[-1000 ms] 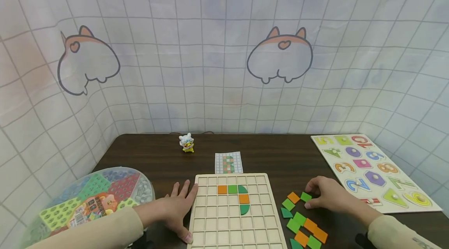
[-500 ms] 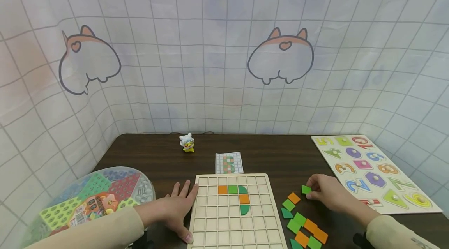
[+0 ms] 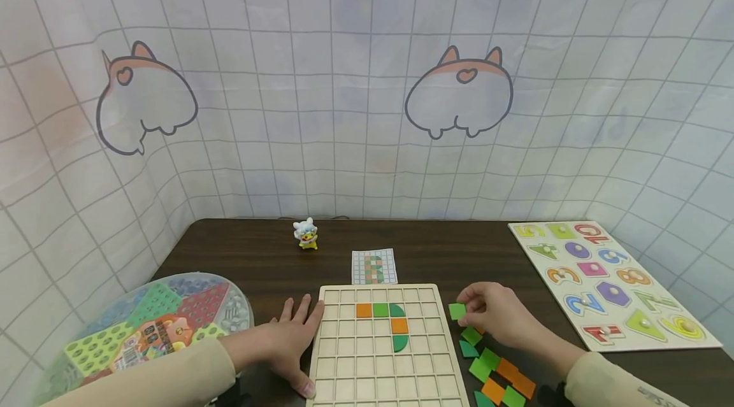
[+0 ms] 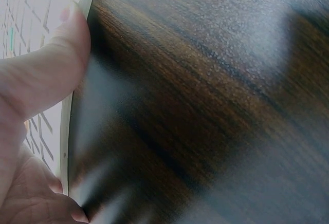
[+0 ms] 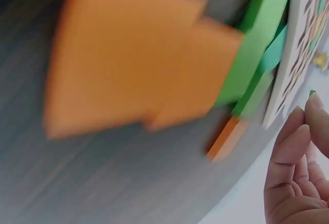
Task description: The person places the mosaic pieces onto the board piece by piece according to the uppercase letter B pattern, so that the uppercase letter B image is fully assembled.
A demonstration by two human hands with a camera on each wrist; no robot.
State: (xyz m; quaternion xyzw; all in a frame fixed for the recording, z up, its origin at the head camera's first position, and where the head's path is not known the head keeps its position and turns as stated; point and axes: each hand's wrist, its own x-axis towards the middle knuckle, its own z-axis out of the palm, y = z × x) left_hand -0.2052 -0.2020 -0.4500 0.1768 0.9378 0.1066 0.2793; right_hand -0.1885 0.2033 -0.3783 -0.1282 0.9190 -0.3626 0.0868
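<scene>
My right hand (image 3: 496,313) pinches a light green square tile (image 3: 457,311) between thumb and fingertips, just right of the wooden grid board (image 3: 355,367). In the right wrist view only a sliver of that tile shows at the fingertips. My left hand (image 3: 289,338) lies spread along the board's left side, its thumb on the edge; the left wrist view shows the thumb (image 4: 61,54) over the rim. Orange, light green and dark green quarter-round tiles sit in cells of the board's upper part. Below my right hand lie loose tiles, among them an orange tile (image 3: 492,389).
A small card (image 3: 374,266) with a coloured grid pattern lies behind the board. A toy figure (image 3: 306,233) stands farther back. At the right is a number puzzle board (image 3: 616,286); at the left, a clear round container (image 3: 155,324) holds colourful pieces.
My right hand has picked up the light green tile from the table and carried it left toward the board's edge. My left hand stays in place.
</scene>
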